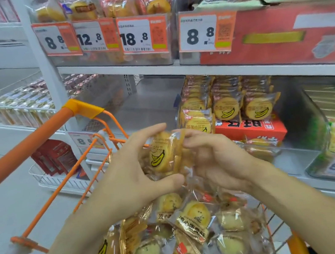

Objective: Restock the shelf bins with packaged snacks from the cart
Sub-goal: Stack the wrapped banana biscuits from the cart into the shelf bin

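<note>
A person's 2 hands meet over an orange cart (pixel 32 147) parked against a snack shelf (pixel 208 70). The left hand (pixel 130 175) curls round a small stack of banana packs (pixel 164 155) — thumb under the stack, fingers over its top — while the right hand (pixel 216 158) closes in from the other side, fingertips pinching the stack's edge. The hands are together, both clamped on the same packs, held just above the cart's load.

Below them the cart is heaped with clear-wrapped pastries (pixel 192 229), and another banana pack (pixel 103 253) lies at the heap's left.

Just beyond the hands, on the middle shelf, matching banana packs stand upright in rows (pixel 229 103) on top of a red box (pixel 251 129). To their left the shelf space shows bare metal. On the shelf above, clear bins (pixel 111 63) of wrapped cakes carry price tags (pixel 135 35) reading 8.8, 12.8, 18.8 and 8.8.
</note>
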Demonstrator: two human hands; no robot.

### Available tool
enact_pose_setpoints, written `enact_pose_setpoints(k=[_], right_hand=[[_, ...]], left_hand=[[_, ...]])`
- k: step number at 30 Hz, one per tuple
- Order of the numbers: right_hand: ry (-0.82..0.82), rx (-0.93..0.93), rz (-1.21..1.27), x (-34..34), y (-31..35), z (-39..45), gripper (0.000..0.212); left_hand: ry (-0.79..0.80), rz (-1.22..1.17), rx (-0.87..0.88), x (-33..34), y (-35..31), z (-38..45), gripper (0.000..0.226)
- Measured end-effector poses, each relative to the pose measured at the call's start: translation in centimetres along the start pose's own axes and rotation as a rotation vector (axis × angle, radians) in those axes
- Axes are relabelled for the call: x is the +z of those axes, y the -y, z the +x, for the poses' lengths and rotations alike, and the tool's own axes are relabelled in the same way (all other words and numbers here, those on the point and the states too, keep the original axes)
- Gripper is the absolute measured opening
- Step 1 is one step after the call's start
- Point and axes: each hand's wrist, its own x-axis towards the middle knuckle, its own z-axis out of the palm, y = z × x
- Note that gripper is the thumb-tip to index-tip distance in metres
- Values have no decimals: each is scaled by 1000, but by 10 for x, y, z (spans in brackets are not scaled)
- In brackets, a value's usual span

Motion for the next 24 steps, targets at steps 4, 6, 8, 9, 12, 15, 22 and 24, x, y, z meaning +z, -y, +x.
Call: enact_pose_setpoints(k=[4,6,8,9,12,15,22,24], right_hand=[[-116,14,-39,-17,9,-9,46],[-166,-4,-8,-29,13,-13,46],[-164,-35,-10,-38,18,-19,46],[-153,-46,-37,-42,20,-21,42],[-190,-32,-107,-53,27,-29,32],[-267,-27,-134,-62,31,-32,40],[-228,39,-221,-68,34,-35,30],[-171,51,-296,-67,33,-36,31]], left_hand=[[-107,-364,-135,18,-7,6,85],[-164,-470,-261,24,-2,10,85],[-112,-560,-380,29,2,13,96],[-79,-599,-418,32,4,15,102],[-73,-569,-479,45,1,14,107],[-73,-336,-506,56,-4,12,101],[-25,-345,-414,66,-5,8,70],[-20,-311,-394,67,-3,8,69]])
